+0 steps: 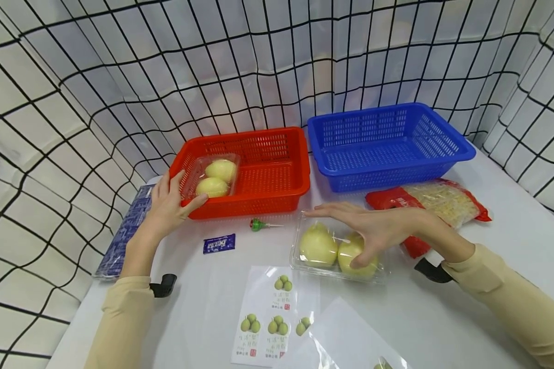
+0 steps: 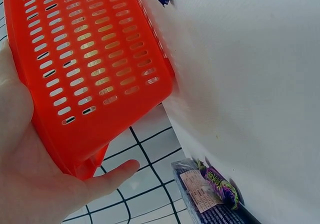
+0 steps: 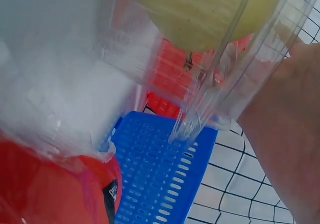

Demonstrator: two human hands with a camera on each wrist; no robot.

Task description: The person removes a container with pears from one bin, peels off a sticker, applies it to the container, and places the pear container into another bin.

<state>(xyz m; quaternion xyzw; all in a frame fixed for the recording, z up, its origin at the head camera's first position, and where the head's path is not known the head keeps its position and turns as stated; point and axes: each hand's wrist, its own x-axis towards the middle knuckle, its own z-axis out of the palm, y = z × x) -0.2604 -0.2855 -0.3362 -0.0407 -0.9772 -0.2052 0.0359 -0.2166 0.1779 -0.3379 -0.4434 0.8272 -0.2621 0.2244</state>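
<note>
A clear plastic box with two yellow-green pears sits on the table, right of centre. Over it my right hand arches with thumb and fingers spread, fingertips by the box's far edge; whether they touch it I cannot tell. In the right wrist view that box looms close, with a pear's stem visible. My left hand lies at the near left corner of the red basket, fingers over the rim. Its thumb sticks out straight. Another clear box with pears stands in that basket.
The blue basket stands at the back right, before a black mesh net. A red-and-clear food bag lies in front of it. Near the middle are a lollipop, a purple-blue wrapped sweet and pear-printed sheets. A dark blue package lies left.
</note>
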